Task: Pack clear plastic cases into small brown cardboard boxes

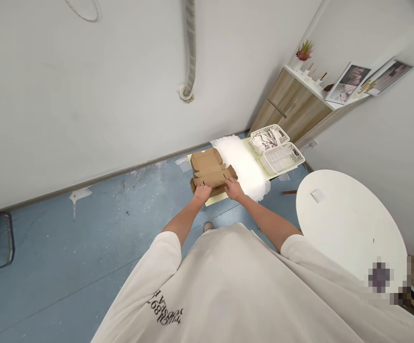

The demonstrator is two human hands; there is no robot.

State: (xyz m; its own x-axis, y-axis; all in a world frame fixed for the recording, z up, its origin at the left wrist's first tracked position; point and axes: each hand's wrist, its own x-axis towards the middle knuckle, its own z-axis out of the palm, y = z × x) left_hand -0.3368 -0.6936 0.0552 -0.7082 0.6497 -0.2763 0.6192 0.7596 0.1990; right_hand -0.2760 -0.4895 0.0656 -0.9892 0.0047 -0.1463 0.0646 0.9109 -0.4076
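Observation:
A brown cardboard box point(207, 164), partly folded with its lid flap spread toward the wall, lies at the left end of a low pale yellow table point(216, 200). My left hand point(202, 192) grips the near wall of the box at its left. Over the right part of that same wall, my right hand point(233, 188) has its fingers curled. Two dark slots show in the cardboard between the hands. Just right of the box, white foam sheeting point(241, 164) covers the middle of the table. The fingertips are partly hidden behind the near wall.
Two white baskets stand at the table's right end: one basket point(287, 135) with printed packets, another point(300, 155) with clear packaging. A round white table point(349, 224) is to my right. Behind are a wooden cabinet point(296, 112) and the wall; a dark-framed chair point(10, 238) is far left.

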